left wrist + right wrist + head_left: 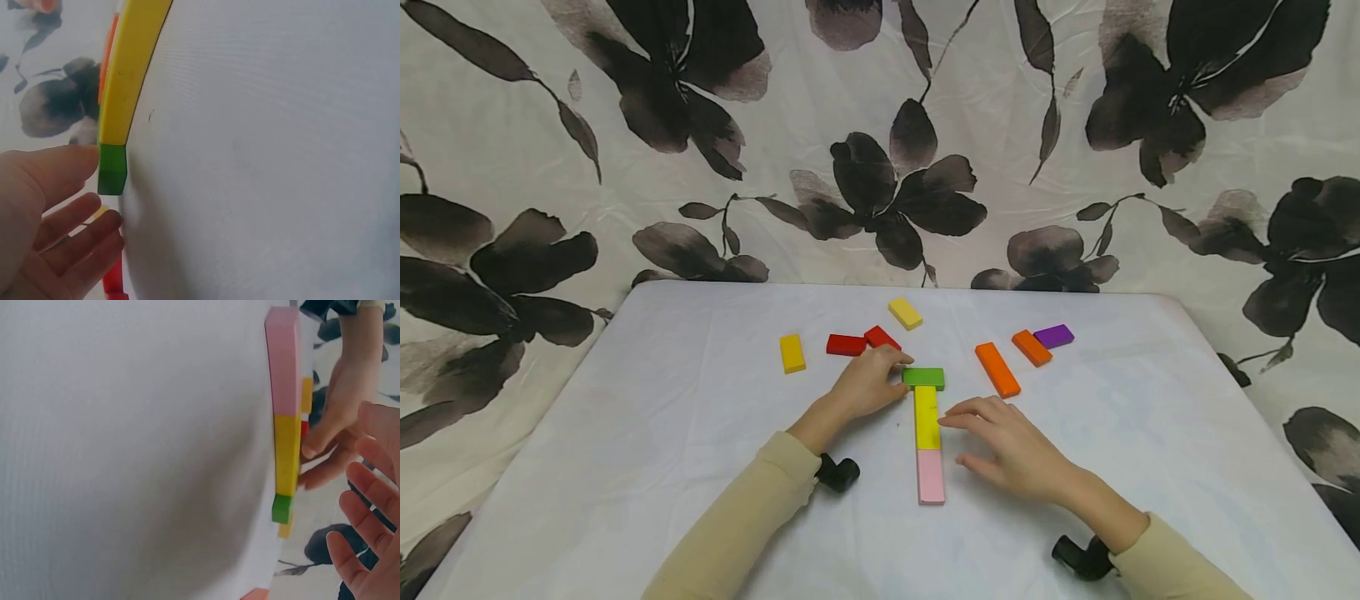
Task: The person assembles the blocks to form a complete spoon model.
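A green block (923, 377) lies crosswise at the far end of a yellow block (927, 417), with a pink block (930, 477) in line below it, like a T. My left hand (871, 383) is at the green block's left end. In the left wrist view its thumb (72, 164) reaches right to that block, while the other fingers spread apart below. To the right of the yellow block hovers my right hand (1011, 446), fingers loosely extended and holding nothing. The right wrist view shows those parted fingers (369, 519) beside the row.
Beyond my left hand lie two red blocks (846, 345), with one yellow block (792, 353) to their left and another yellow block (906, 313) behind. At right are two orange blocks (997, 370) and a purple block (1054, 336). Floral cloth (880, 208) hangs behind the white table (625, 467).
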Available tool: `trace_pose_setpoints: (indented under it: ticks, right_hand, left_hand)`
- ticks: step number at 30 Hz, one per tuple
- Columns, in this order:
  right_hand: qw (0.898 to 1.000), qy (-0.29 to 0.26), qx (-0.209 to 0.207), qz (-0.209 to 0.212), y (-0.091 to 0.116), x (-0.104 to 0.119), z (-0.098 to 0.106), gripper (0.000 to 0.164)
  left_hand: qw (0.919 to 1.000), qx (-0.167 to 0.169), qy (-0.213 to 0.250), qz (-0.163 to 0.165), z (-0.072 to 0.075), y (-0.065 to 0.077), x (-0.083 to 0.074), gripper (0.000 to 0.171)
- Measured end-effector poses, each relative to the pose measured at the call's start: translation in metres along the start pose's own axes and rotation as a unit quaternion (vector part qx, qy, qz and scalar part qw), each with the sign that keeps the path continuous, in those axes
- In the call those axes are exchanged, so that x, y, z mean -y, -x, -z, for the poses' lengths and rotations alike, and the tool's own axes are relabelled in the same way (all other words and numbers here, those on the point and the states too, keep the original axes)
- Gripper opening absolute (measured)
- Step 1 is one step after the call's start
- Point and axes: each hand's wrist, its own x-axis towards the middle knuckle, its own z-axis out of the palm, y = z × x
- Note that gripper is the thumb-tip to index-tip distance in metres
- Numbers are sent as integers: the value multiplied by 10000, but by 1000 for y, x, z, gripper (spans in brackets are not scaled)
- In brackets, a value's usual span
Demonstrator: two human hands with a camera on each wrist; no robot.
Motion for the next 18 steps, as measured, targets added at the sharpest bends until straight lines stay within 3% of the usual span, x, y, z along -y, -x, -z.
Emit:
trace_pose_setpoints:
  ticks: [8, 18]
  right_hand:
    - [9992, 52, -379, -98, -1, -13, 8, 46]
    - [9966, -18, -732, -364, -1, -36, 20, 48]
  left_hand:
    - [9995, 29, -220, -235, 5, 10, -7, 37]
    - [9977, 281, -358, -510, 4, 27, -16, 47]
